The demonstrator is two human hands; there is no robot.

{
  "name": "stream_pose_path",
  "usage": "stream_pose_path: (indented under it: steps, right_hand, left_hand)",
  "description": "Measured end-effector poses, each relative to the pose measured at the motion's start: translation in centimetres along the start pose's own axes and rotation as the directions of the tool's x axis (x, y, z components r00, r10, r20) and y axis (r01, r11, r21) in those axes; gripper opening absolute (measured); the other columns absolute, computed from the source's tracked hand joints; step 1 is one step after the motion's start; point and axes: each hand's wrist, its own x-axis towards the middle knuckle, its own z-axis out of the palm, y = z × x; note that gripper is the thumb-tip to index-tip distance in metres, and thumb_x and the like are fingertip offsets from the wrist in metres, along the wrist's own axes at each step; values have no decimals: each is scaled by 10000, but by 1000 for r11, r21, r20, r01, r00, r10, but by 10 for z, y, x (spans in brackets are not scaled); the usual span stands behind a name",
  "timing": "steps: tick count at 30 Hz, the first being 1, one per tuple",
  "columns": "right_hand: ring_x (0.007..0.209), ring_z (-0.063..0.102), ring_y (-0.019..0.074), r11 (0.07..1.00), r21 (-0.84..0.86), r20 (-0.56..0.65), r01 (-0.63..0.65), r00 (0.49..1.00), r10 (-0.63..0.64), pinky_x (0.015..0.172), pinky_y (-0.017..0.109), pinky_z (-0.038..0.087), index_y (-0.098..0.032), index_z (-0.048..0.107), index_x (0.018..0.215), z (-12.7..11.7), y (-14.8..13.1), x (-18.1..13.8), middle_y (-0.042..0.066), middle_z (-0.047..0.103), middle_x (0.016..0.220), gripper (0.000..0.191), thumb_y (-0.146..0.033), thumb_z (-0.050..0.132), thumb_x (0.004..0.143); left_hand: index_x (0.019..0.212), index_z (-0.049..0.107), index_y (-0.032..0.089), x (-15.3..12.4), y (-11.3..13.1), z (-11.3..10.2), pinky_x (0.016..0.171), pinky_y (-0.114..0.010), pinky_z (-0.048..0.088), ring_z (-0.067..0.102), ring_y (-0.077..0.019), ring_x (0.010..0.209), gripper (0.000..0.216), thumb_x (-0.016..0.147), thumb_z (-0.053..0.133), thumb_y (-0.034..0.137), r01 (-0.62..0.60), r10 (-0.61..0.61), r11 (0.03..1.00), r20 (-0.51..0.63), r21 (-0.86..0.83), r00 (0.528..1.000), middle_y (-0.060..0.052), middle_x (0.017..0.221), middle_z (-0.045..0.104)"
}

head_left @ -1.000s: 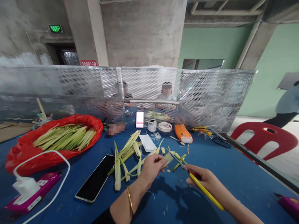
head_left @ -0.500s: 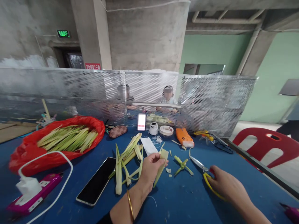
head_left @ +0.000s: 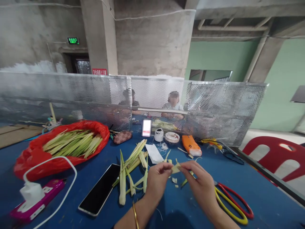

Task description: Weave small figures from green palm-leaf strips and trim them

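My left hand (head_left: 158,179) and my right hand (head_left: 201,179) meet in front of me, each pinching one side of a pale green leaf strip (head_left: 176,168). Scissors (head_left: 232,202) with one red and one yellow handle lie beside my right wrist, their blades mostly hidden behind that hand. Under the right fingers a folded leaf piece (head_left: 184,182) shows only in part. To the left of my left hand lies a loose pile of leaf strips (head_left: 133,165). Small leaf scraps (head_left: 174,180) are scattered below the held strip.
A red plastic bag (head_left: 30,159) full of leaf strips stands at the left. Near it are a purple power strip (head_left: 40,202) and a phone (head_left: 100,190). Tape (head_left: 172,137), an orange packet (head_left: 191,145) and a glue gun (head_left: 213,143) sit before the perforated metal screen (head_left: 214,108); people sit behind it.
My right hand has let go of the scissors, which now lie on the table, and moved left to the leaf strip. The strip has turned from upright to nearly level between both hands.
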Motion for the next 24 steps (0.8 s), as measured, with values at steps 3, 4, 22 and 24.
stream_pose_path:
  steps: [3,4,22,24]
  right_hand:
    - [810,650,183,881,-242,-40,407,903,-428,774,310,469,-216,692,952,-14,10,-14,44,720,846,191,-106,582,840]
    - [835,652,186,808,-297,18,509,849,-528,801,319,456,-212,689,991,-18,11,-17,44,729,861,229,-83,574,840]
    - [766,608,157,844,-203,196,496,865,-462,725,300,436,-214,670,851,-1,12,-13,33,687,812,194,-146,498,913]
    - [743,594,157,878,-185,182,442,893,-411,684,294,427,-223,679,828,-1,14,-12,35,670,803,200,-150,508,904]
  left_hand:
    - [861,703,169,0,-3,0,706,-260,431,592,-188,791,320,671,701,426,77,-68,996,-163,51,984,-58,823,679]
    - [832,691,157,-2,-2,1,667,-259,427,582,-177,735,367,696,666,497,155,-153,988,-116,6,981,-54,768,662]
    - [798,723,127,-17,18,6,647,-248,473,572,-130,669,383,553,803,410,458,-398,841,245,-287,884,-66,790,674]
    - [781,724,130,-16,19,6,643,-250,485,586,-135,658,369,544,808,400,442,-400,855,199,-270,895,-63,769,682]
